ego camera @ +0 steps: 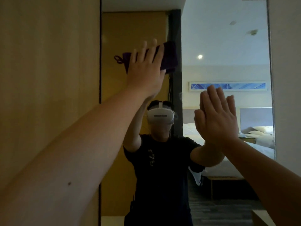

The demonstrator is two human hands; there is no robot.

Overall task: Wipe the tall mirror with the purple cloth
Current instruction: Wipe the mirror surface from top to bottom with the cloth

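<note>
High on the mirror [219,46], near its left edge, your left hand [146,69] presses the purple cloth [167,57] flat, fingers spread. Your right hand [216,118], open and empty, rests lower right. Glass runs tall below you; the cloth's middle hides behind your hand.

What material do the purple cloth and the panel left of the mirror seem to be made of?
The purple cloth looks like soft, fuzzy fabric, maybe microfibre: matte, folded, with a loose loop at its edge. The left hand presses it flat on the mirror. The panel looks like pale wood or wood-look laminate, smooth, with faint vertical grain.
</note>
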